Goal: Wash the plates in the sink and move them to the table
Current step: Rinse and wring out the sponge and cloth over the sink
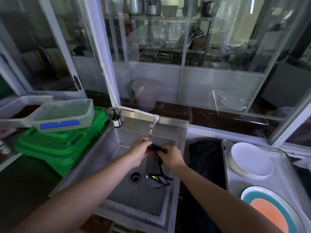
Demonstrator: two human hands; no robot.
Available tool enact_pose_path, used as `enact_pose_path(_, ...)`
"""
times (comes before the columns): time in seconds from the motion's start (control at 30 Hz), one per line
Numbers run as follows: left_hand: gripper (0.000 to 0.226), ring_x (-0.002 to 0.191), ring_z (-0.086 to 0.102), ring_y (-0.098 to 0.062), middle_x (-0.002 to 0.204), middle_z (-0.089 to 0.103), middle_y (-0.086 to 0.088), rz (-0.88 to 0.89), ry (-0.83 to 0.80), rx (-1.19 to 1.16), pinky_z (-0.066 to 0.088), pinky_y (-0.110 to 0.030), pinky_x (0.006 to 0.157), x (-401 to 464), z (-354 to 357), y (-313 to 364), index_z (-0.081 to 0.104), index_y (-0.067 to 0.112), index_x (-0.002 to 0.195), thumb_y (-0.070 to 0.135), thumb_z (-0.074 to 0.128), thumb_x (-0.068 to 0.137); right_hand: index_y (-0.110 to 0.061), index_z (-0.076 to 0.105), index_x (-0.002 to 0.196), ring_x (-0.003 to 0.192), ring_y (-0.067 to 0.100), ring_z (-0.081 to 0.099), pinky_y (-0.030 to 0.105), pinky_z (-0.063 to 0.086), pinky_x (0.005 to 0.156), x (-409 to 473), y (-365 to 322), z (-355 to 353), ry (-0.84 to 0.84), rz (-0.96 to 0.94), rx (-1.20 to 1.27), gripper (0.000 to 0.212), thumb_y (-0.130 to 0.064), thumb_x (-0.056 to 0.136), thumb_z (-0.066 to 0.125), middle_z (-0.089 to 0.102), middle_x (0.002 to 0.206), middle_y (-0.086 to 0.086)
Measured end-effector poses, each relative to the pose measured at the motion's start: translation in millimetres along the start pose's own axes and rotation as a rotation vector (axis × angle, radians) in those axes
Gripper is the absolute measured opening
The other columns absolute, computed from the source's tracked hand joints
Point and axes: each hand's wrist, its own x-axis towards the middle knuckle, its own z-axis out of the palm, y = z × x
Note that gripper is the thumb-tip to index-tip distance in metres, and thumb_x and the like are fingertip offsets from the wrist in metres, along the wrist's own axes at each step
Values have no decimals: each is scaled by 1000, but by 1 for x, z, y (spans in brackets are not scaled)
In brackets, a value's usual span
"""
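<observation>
Both my hands are over the steel sink (107, 158), just below the tap (151, 127). My left hand (140, 151) and my right hand (171, 157) grip a dark cloth-like item (157, 147) between them; it is blurred. A dark strap hangs from it down to a grey, yellow and dark piece (159, 179) lying on the sink floor beside the drain (135, 176). A stack of white plates (250, 161) sits on the table (235, 181) to the right. In front of that stack lies a plate with a teal ring and orange centre (271, 211).
Green crates (58, 145) with a clear plastic tub (63, 115) on top stand left of the sink. A brown pump bottle (116, 119) stands at the sink's back left corner. Between sink and table there is a dark bin bag (206, 162). Glass partitions rise behind.
</observation>
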Motion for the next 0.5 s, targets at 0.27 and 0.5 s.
enact_pose_path(0.27, 22, 81, 58, -6, 93, 58, 11, 472, -27, 812, 48, -31, 75, -36, -16, -81, 51, 20, 105, 24, 67, 91, 0, 74, 89, 73, 25, 75, 34, 64, 63, 18, 7, -10, -15, 147, 190, 15, -13, 94, 68, 75, 87, 18)
enact_pose_path(0.5, 47, 109, 53, -16, 117, 48, 4, 447, 59, 982, 42, -25, 78, -45, 16, -94, 47, 19, 118, 45, 71, 87, -1, 74, 79, 74, 28, 75, 47, 63, 72, 26, 11, 4, 18, 192, 171, 19, -18, 89, 70, 74, 81, 15)
